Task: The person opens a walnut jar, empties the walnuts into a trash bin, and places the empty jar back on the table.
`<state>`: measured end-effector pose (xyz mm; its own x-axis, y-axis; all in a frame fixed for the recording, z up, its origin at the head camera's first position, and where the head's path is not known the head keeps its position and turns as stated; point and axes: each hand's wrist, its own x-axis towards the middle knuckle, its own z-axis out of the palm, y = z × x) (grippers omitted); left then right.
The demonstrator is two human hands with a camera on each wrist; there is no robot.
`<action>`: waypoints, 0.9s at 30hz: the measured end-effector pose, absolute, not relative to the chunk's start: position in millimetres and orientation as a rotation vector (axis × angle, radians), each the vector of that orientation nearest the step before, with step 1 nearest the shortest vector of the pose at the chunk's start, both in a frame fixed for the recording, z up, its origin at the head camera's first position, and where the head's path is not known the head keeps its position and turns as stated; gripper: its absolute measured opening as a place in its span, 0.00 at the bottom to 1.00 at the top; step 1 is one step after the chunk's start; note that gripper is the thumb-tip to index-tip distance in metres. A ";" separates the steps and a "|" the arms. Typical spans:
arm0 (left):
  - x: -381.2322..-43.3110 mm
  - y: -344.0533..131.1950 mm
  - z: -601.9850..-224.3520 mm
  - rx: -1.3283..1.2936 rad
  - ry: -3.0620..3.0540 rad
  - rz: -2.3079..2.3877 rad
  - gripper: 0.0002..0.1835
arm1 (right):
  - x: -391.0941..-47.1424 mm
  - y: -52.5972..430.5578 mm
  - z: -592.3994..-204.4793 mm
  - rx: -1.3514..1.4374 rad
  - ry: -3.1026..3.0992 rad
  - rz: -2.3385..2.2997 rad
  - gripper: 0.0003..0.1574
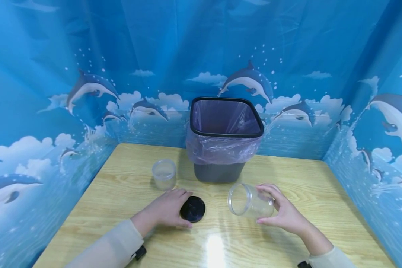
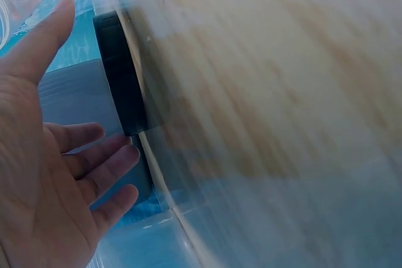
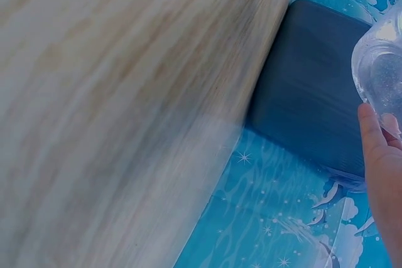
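Note:
My right hand grips a clear plastic jar round its base end. The jar is tipped on its side, its open mouth facing left; part of it shows at the right edge of the right wrist view. A round black lid lies on the table in front of the bin. Beside it is my left hand, thumb and fingers spread around the lid's left side. In the left wrist view the fingers are loosely bent, with a gap between the thumb and the lid.
A small clear container stands on the wooden table, behind the left hand. At the back, a grey bin with a purple liner bag stands on the table. Blue dolphin-print curtains enclose the back and sides.

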<state>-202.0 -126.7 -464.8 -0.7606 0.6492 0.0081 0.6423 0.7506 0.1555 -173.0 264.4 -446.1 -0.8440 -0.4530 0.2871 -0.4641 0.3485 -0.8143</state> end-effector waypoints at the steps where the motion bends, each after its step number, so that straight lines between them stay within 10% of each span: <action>1: -202.4 -126.6 -465.7 1.066 2.897 0.227 0.58 | -172.8 264.4 -446.1 0.873 -2.570 1.562 0.58; 27: -208.8 -119.2 -474.9 1.045 2.917 0.164 0.54 | -170.6 260.9 -447.9 0.898 -2.572 1.560 0.58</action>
